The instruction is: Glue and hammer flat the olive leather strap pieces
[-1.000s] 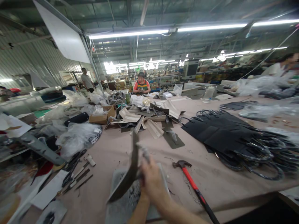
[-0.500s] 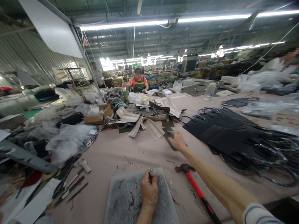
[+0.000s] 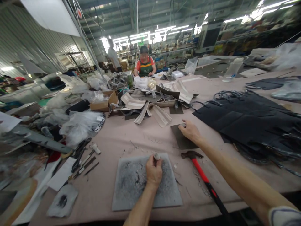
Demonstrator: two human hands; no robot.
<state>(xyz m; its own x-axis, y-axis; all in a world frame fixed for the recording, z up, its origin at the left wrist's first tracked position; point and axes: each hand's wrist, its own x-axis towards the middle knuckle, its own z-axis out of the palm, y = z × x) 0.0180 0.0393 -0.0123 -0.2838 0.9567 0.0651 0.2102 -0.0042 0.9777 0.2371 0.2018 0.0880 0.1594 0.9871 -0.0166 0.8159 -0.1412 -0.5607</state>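
Observation:
My left hand is closed around a short metal punch, whose round shiny top shows above the fingers. It stands over a scuffed grey pad covered in dark marks; the punch's lower end is hidden by the hand. Farther forward and to the right, my right hand grips a dark grey-brown flat panel at its upper part, the index finger slightly raised. The panel lies on the table. Just below it rests a hammer with a red and black handle, beside the pad's right edge.
Pale and dark strips are heaped ahead. Black bag pieces with cord handles lie right. Scissors, slim tools and plastic bags are at left. Behind the heap sits a person in an apron.
My right hand has drawn the dark panel away from the heap, toward me. The left hand still holds the punch over the pad. The view has tilted downward.

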